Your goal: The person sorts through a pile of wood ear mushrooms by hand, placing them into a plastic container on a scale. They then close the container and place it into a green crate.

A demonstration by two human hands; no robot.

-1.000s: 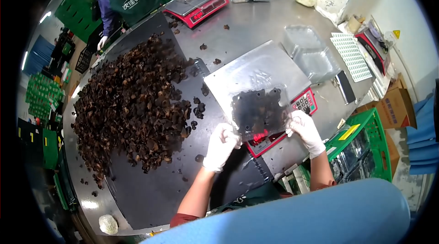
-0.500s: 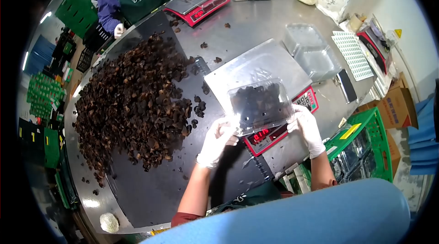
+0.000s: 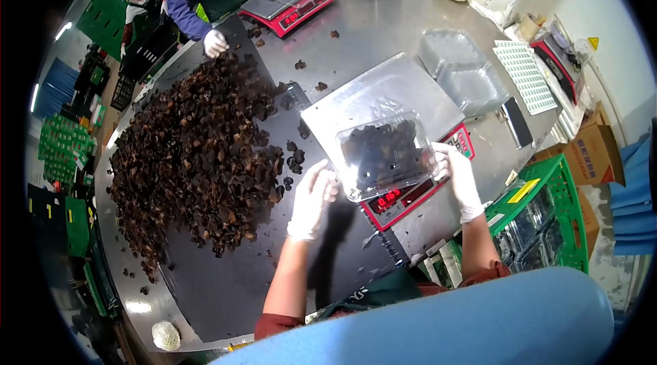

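Left hand [image 3: 313,202]: off clear box [image 3: 383,154], now just left of it | near scale display [image 3: 389,199]: partly covered a second ago, now exposed | co-worker's hand [image 3: 215,43]: moved right, to dark heap's [image 3: 198,153] far edge | second co-worker [image 3: 142,3], far left: now more visible

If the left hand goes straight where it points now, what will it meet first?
The left hand would probably meet the metal plate at its left edge; depth is unclear, so it may pass above.

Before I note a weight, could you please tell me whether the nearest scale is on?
The scale is on: red digits glow on its display, near the clear box.
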